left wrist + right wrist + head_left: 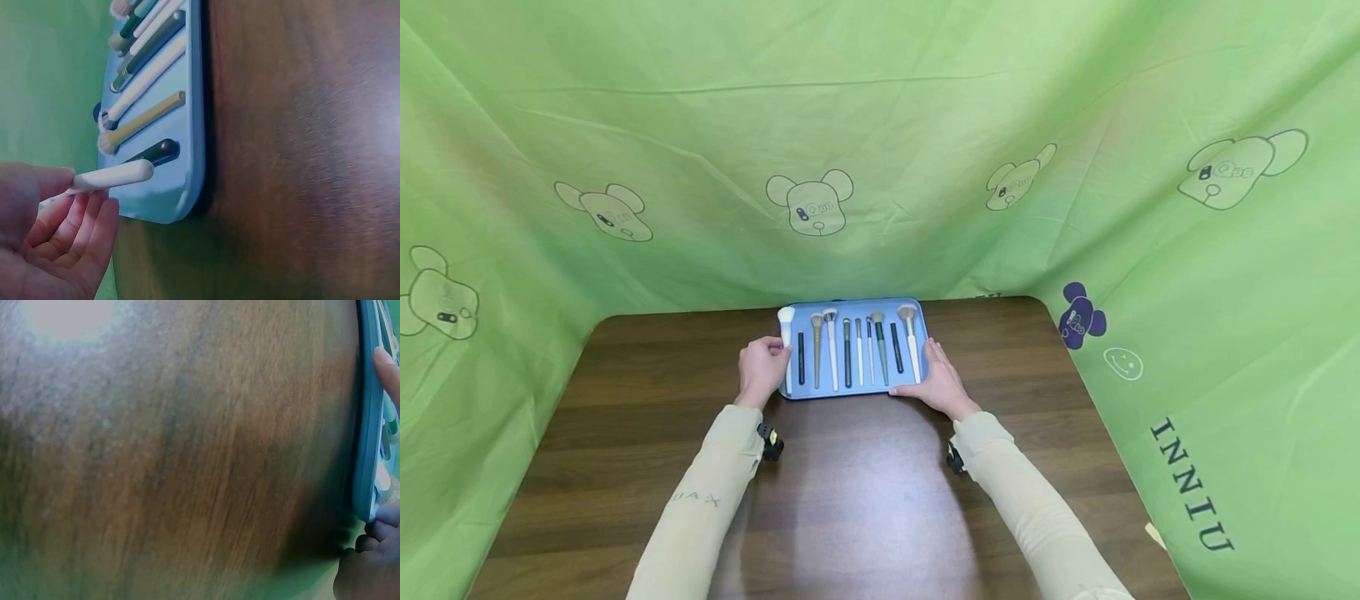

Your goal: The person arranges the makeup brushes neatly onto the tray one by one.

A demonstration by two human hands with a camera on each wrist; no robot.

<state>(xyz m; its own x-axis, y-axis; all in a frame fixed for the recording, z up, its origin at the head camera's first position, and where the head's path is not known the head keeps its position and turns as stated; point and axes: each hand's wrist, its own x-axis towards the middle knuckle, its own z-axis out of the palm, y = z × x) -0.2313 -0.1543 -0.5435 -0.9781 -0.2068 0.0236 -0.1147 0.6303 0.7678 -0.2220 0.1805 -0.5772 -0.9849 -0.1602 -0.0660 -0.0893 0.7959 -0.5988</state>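
Observation:
A blue tray (804, 318) stands at the back of the wooden table, with several makeup brushes side by side on it. My left hand (762, 369) pinches a white makeup brush (112, 178) between thumb and fingers, over the tray's left end. Its handle end points toward the front edge in the left wrist view. Beside it lies a short black-handled brush (801, 358), then a tan brush (147, 119). At the right front corner my right hand (942, 385) holds the tray, thumb (389, 370) on the front rim and fingers along the right side.
A green printed cloth (880, 250) hangs behind the table and down both sides, close to the tray's back edge. Brown wooden tabletop (865, 500) stretches in front of the tray. A small pale piece (1155, 535) lies at the table's right edge.

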